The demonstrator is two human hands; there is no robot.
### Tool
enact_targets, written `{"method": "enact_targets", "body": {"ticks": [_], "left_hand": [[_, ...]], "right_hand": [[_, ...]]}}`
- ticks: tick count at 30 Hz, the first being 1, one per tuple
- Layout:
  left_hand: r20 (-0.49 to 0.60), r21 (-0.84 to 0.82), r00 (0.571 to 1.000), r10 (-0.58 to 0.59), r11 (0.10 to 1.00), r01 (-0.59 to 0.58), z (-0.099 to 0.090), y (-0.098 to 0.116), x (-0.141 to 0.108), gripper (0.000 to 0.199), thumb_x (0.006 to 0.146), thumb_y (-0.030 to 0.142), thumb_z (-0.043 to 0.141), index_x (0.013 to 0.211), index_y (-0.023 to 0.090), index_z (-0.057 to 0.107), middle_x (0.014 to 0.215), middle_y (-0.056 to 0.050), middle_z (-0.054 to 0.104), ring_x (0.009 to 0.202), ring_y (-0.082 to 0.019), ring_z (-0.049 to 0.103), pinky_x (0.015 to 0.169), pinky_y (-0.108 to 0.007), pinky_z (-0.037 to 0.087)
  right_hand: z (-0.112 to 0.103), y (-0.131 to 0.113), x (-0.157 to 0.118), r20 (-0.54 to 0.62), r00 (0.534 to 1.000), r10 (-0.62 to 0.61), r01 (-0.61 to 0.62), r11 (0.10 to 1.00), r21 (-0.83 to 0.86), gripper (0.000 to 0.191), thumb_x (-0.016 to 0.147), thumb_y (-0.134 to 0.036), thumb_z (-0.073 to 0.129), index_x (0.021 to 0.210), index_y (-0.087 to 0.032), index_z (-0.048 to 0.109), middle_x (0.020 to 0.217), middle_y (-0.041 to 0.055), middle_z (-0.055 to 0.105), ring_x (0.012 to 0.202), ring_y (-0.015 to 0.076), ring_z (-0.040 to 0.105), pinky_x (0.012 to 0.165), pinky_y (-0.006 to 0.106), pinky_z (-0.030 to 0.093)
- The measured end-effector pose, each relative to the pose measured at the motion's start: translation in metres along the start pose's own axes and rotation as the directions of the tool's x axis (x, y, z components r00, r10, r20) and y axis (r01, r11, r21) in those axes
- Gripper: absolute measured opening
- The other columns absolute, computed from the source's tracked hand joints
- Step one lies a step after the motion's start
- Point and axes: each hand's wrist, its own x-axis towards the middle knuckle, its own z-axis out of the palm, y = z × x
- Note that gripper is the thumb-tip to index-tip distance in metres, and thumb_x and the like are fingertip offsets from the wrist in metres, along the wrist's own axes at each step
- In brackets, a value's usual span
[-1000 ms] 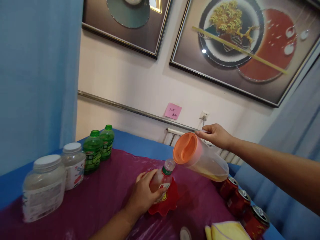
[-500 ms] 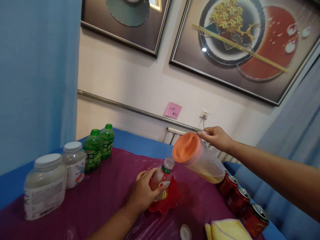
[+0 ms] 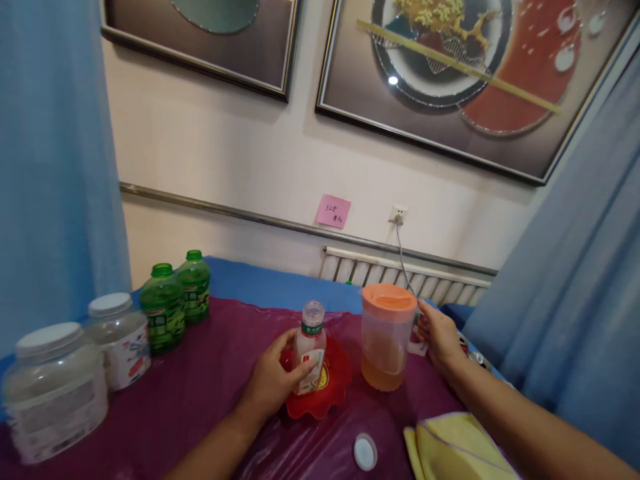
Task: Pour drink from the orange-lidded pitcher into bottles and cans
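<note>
My left hand is closed round a clear plastic bottle with a green neck band and no cap. The bottle stands upright over a red scalloped plate. To its right, my right hand grips the handle of a translucent pitcher with an orange lid. Amber liquid lies level in the bottom of the upright pitcher, which is at the table surface; whether it touches is hard to tell. A white cap lies in front of the plate.
Two green bottles and two white-lidded jars line the left side. A folded yellow cloth lies at front right. Cans are partly hidden behind my right arm. A radiator stands against the wall.
The pitcher has gone from tilted beside the bottle's mouth to upright, lower and right of the bottle. My left hand still holds the bottle, now more upright. The view has shifted slightly.
</note>
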Motion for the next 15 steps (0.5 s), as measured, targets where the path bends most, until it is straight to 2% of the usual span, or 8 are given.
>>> {"method": "enact_targets", "body": {"ticks": [4,8,11,15], "left_hand": [[-0.017,0.002,0.999,-0.040,0.999,0.040,0.000,-0.002,0.003,0.059,0.068,0.045,0.075,0.119,0.019,0.061,0.119,-0.010,0.074,0.109,-0.028,0.070,0.101,-0.045,0.053],[-0.051,0.046,0.997,-0.064,0.997,0.067,0.001,-0.007,0.006,0.065,0.066,0.048,0.076,0.121,0.018,0.061,0.122,-0.011,0.073,0.111,-0.030,0.069,0.102,-0.047,0.053],[-0.039,0.074,0.998,-0.051,0.996,0.054,0.001,-0.007,0.006,0.064,0.067,0.049,0.075,0.122,0.019,0.061,0.123,-0.010,0.073,0.111,-0.029,0.069,0.102,-0.046,0.053],[-0.045,0.102,0.998,-0.048,0.993,0.052,0.002,-0.003,0.007,0.064,0.067,0.049,0.075,0.122,0.020,0.062,0.121,-0.010,0.074,0.109,-0.029,0.070,0.100,-0.046,0.055]], "right_hand": [[-0.011,0.021,-0.009,-0.084,0.994,0.072,-0.063,0.992,0.107,0.054,0.065,-0.061,0.079,0.060,-0.023,0.042,0.046,-0.0123,0.031,0.040,0.0058,0.025,0.038,0.020,0.024],[-0.019,0.030,-0.015,-0.078,0.994,0.077,-0.066,0.989,0.129,0.054,0.065,-0.061,0.080,0.060,-0.022,0.043,0.047,-0.0118,0.032,0.042,0.0062,0.027,0.040,0.021,0.027],[-0.025,0.034,-0.021,-0.047,0.998,0.037,-0.033,0.997,0.076,0.053,0.067,-0.064,0.078,0.060,-0.022,0.046,0.049,-0.0095,0.038,0.044,0.0082,0.033,0.043,0.023,0.030],[-0.034,0.035,-0.028,-0.007,1.000,-0.012,0.012,1.000,-0.029,0.047,0.079,-0.066,0.066,0.067,-0.022,0.055,0.058,-0.0033,0.053,0.055,0.0153,0.049,0.050,0.028,0.041]]}}
